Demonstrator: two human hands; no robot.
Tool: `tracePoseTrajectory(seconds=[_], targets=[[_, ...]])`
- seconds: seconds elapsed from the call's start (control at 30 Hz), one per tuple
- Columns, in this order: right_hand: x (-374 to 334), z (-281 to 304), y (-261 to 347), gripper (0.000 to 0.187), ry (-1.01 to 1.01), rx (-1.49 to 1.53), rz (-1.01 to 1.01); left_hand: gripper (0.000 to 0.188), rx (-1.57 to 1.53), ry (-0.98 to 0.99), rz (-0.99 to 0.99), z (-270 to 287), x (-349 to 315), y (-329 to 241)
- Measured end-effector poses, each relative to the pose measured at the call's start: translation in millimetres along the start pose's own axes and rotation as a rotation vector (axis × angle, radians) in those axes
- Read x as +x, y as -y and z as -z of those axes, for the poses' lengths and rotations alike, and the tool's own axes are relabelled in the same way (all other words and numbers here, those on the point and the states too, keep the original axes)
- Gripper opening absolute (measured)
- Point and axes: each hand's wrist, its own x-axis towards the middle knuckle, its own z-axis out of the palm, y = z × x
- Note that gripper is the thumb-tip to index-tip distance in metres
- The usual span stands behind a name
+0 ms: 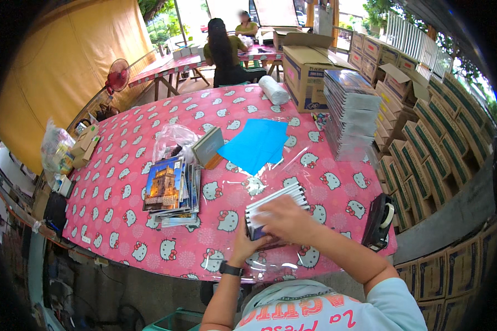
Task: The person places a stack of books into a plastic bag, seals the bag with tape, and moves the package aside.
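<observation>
Closest in is a pale blue T-shirt (315, 307), then a left wrist wearing a black watch (231, 269). That left hand (248, 243) is clamped on the near left corner of a small stack of spiral-bound notebooks (278, 197), which sits at the near edge of the pink cat-print surface (121, 165). The right hand (284, 216) is over the top of the same stack, kinda blurry, so I can't say if its fingers are pinching anything or just resting there.

Off to the right there's a black case-like thing with a pale handle (381, 222). Over on the left, a pile of picture-cover booklets (164, 185), top one showing a stone tower, with a crumpled clear plastic bag (176, 137) just behind. Past the notebooks you've got bright blue sheets (257, 144), with a standing block (209, 148) beside them, and a tall notebook stack (352, 113) to the right. Further back: a white roll (273, 90) near a big cardboard carton (309, 77), then a red fan (117, 76) and a long-haired person (221, 52) seated, back turned.
</observation>
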Motion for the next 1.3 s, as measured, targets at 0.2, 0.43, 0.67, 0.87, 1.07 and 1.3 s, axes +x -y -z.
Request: tracePoseTrajectory(seconds=[0.2,0.43,0.67,0.87,1.07,1.3], targets=[[-154,22,-53,0.052,0.065,1.166,-1.690,0.073,0.091,-0.008,-0.251,-17,-6,-4],[-142,13,-6,0.064,-0.272,1.890,-1.353,0.064,0.751,0.324,-0.888,-11,-16,-107],[-164,-13,-10,0.079,-0.296,1.221,-1.126,0.096,0.027,0.285,0.027,-12,3,-23],[-219,-55,-7,0.094,0.022,0.856,-0.966,0.096,0.114,0.146,-0.215,-28,-26,39],[-172,-33,-12,0.093,-0.053,1.110,-1.246,0.079,-0.029,0.030,0.174,-31,-16,51],[-214,-35,-51,0.071,0.405,-0.138,-1.111,0.048,-0.343,0.023,0.651,-26,24,51]])
